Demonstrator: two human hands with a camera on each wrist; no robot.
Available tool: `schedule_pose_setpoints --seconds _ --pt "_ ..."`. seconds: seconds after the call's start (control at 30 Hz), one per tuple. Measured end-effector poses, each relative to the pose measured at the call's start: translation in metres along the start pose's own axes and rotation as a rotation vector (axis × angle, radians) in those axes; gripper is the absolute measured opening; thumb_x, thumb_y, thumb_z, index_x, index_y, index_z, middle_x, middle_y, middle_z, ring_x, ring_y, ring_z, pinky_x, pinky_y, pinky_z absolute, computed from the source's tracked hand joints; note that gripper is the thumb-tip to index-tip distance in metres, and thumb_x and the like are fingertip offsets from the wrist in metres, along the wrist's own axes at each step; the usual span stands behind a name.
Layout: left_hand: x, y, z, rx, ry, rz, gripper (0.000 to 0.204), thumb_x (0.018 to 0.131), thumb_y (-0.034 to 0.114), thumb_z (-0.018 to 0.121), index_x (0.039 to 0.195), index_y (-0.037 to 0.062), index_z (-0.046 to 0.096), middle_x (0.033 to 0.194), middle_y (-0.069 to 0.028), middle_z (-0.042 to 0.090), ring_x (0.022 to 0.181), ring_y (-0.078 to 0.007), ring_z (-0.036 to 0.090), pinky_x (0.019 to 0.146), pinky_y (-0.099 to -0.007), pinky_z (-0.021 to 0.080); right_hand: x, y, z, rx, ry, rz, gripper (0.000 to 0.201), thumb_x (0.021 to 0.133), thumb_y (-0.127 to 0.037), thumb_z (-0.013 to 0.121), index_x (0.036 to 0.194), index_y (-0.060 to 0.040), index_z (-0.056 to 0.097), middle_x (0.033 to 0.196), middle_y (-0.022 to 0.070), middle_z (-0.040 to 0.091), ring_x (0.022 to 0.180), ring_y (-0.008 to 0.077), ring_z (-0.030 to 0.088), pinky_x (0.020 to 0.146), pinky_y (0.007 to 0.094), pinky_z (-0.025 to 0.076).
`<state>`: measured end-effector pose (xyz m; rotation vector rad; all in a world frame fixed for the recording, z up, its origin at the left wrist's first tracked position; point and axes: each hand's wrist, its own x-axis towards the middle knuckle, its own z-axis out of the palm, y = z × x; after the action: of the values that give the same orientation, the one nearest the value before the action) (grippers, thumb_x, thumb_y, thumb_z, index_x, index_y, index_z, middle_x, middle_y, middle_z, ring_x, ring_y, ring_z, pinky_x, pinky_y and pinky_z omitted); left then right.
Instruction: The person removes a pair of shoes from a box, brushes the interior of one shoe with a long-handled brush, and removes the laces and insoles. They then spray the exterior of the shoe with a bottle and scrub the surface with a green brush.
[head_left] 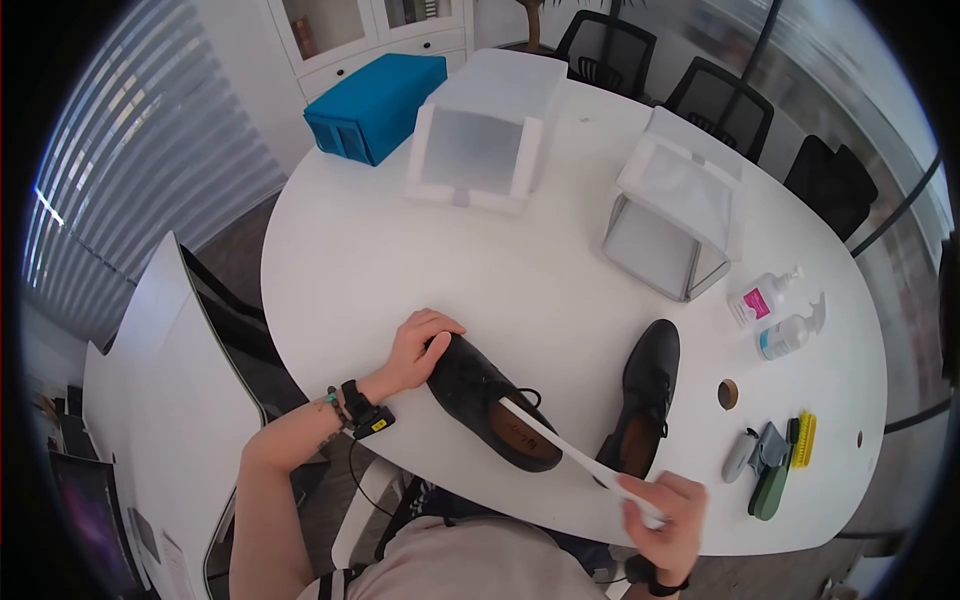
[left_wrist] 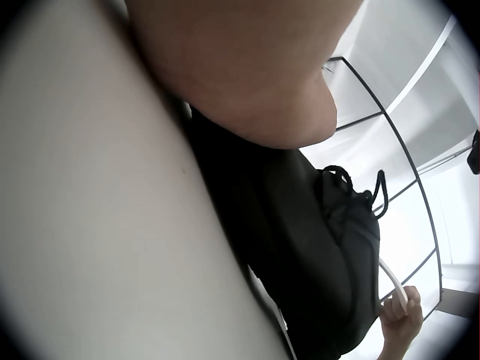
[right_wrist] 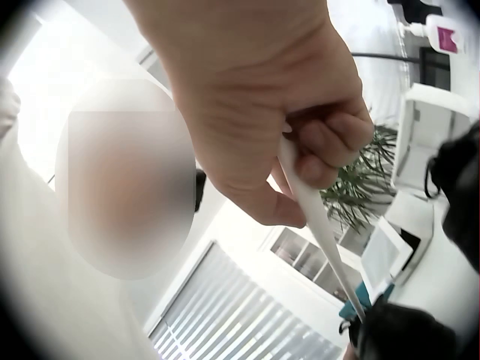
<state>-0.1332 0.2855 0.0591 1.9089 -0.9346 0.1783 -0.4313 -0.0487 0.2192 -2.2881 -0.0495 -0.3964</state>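
My right hand [head_left: 672, 520] pinches the shoehorn [head_left: 560, 440] near its close end, thumb against curled fingers; its far end lies at the opening of the left shoe [head_left: 465, 385]. My left hand [head_left: 408, 355] grips that shoe's toe, fingers bent over it, thumb apart from them; the fingertips' exact press I cannot tell.

The left shoe is at the near side of the table [head_left: 400, 250], heel towards me. I'd judge it fairly light, firm at toe and heel, softer round the opening, a bit slippery where smooth. I'd hold it by the toe or the heel, off the laces. The shoehorn looks light, stiff and smooth, best taken near its end.

I count 2 shoes, the right shoe [head_left: 650, 365] just beside; 1 shoehorn; 2 white boxes, left [head_left: 500, 72] and right [head_left: 690, 180]; 1 blue box [head_left: 375, 105]; 2 bottles, pink-labelled [head_left: 757, 302] and blue-labelled [head_left: 785, 338]; 2 brushes, yellow [head_left: 807, 440] and green [head_left: 768, 494].
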Motion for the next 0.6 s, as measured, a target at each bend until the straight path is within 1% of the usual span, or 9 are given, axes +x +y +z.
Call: schedule_pose_setpoints --seconds 0.1,0.13,0.17,0.23,0.3,0.37,0.47,0.57,0.6 --pt "0.000 -0.001 0.003 0.013 0.001 0.001 0.028 0.110 0.023 0.057 0.110 0.0047 0.078 0.107 -0.0124 0.077 0.100 -0.0343 0.068 0.094 -0.0435 0.052 -0.017 -0.002 -0.038 0.072 0.071 0.046 0.030 0.068 -0.010 0.083 0.097 -0.0025 0.083 0.061 0.0067 0.057 0.052 0.0195 0.054 0.052 0.0349 0.037" --pt "0.000 -0.001 0.003 0.003 0.005 -0.014 0.028 0.110 0.023 0.057 0.109 0.0047 0.078 0.106 -0.0124 0.077 0.099 -0.0344 0.068 0.094 -0.0435 0.051 -0.020 -0.001 -0.038 0.211 0.099 -0.012 0.027 0.072 -0.018 0.088 0.091 -0.0007 0.081 0.063 0.0075 0.062 0.054 0.0197 0.057 0.054 0.0341 0.041" --pt "0.001 -0.001 0.003 0.002 0.008 -0.013 0.028 0.110 0.023 0.057 0.109 0.0047 0.078 0.106 -0.0124 0.077 0.099 -0.0344 0.068 0.094 -0.0435 0.051 -0.020 0.004 -0.030 0.209 0.098 -0.013 0.027 0.072 -0.018 0.088 0.091 -0.0007 0.081 0.063 0.0075 0.062 0.054 0.0197 0.057 0.054 0.0341 0.041" --pt "0.001 0.002 0.002 0.026 0.008 0.000 0.028 0.110 0.022 0.056 0.108 0.0048 0.077 0.104 -0.0122 0.076 0.098 -0.0344 0.067 0.093 -0.0436 0.051 -0.019 0.014 0.003 0.583 0.267 -0.138 0.021 0.077 -0.010 0.086 0.095 0.0007 0.082 0.069 0.0099 0.070 0.055 0.0230 0.064 0.054 0.0335 0.046" --pt "0.001 0.002 0.004 0.017 0.012 -0.003 0.027 0.110 0.021 0.055 0.108 0.0047 0.077 0.103 -0.0121 0.076 0.097 -0.0344 0.066 0.093 -0.0436 0.051 -0.008 0.010 0.031 0.533 0.200 -0.029 0.018 0.085 -0.016 0.086 0.089 0.0001 0.078 0.072 0.0104 0.070 0.062 0.0253 0.066 0.059 0.0359 0.049" --pt "0.005 0.004 0.002 0.016 0.000 -0.003 0.027 0.110 0.021 0.055 0.107 0.0046 0.077 0.103 -0.0121 0.075 0.097 -0.0345 0.066 0.093 -0.0436 0.051 -0.003 0.012 0.041 0.401 0.104 -0.112 0.023 0.091 -0.022 0.083 0.085 -0.0011 0.076 0.072 0.0099 0.068 0.063 0.0261 0.065 0.058 0.0373 0.049" --pt "0.003 0.007 0.002 0.024 0.003 -0.005 0.026 0.111 0.020 0.054 0.107 0.0046 0.076 0.103 -0.0119 0.075 0.097 -0.0347 0.065 0.092 -0.0434 0.051 -0.014 0.020 0.019 0.384 0.300 -0.167 0.039 0.098 -0.035 0.075 0.075 -0.0031 0.073 0.064 0.0075 0.061 0.057 0.0238 0.057 0.054 0.0354 0.043" --pt "0.002 0.005 0.001 0.030 -0.007 -0.020 0.026 0.111 0.019 0.054 0.107 0.0047 0.075 0.103 -0.0117 0.074 0.097 -0.0347 0.065 0.092 -0.0433 0.051 -0.022 0.020 0.005 0.402 0.477 -0.161 0.040 0.093 -0.036 0.077 0.070 -0.0035 0.069 0.059 0.0060 0.058 0.054 0.0215 0.052 0.054 0.0349 0.039" --pt "0.003 0.005 0.002 0.030 -0.002 -0.008 0.026 0.111 0.019 0.055 0.107 0.0046 0.075 0.103 -0.0117 0.074 0.097 -0.0347 0.065 0.091 -0.0433 0.051 -0.021 0.021 0.010 0.371 0.398 -0.148 0.035 0.089 -0.032 0.080 0.072 -0.0033 0.070 0.061 0.0060 0.059 0.056 0.0221 0.054 0.055 0.0353 0.040"
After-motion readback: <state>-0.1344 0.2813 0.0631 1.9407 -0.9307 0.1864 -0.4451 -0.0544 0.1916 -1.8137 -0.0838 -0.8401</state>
